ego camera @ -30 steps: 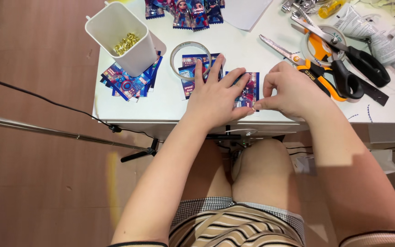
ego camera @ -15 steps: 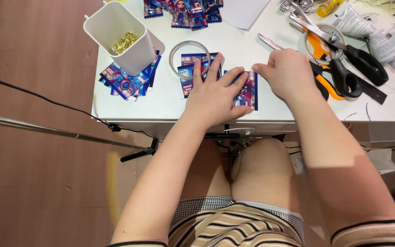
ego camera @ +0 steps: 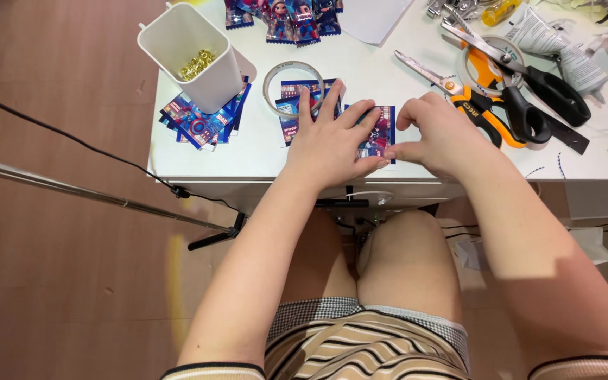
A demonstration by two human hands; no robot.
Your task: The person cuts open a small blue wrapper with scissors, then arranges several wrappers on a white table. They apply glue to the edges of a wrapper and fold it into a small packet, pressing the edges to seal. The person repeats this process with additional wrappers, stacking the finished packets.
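My left hand [ego camera: 328, 144] lies flat, fingers spread, on a colourful printed card [ego camera: 380, 129] at the front edge of the white table [ego camera: 262, 151]. My right hand [ego camera: 439, 134] pinches the card's lower right corner with thumb and forefinger. More cards of the same kind [ego camera: 291, 109] lie under my left fingertips, beside a clear tape ring [ego camera: 286, 74].
A white tub with small gold pieces [ego camera: 191, 56] stands at the left on a fan of cards [ego camera: 195, 123]. More cards [ego camera: 283, 15] lie at the back. Orange-handled scissors [ego camera: 473, 98] and black-handled scissors [ego camera: 536, 88] lie to the right. A stand's rod [ego camera: 86, 193] crosses the brown floor.
My right hand moved up toward the scissors and came back to the card's right edge, where it now pinches the lower corner. My left hand stayed pressed on the card.
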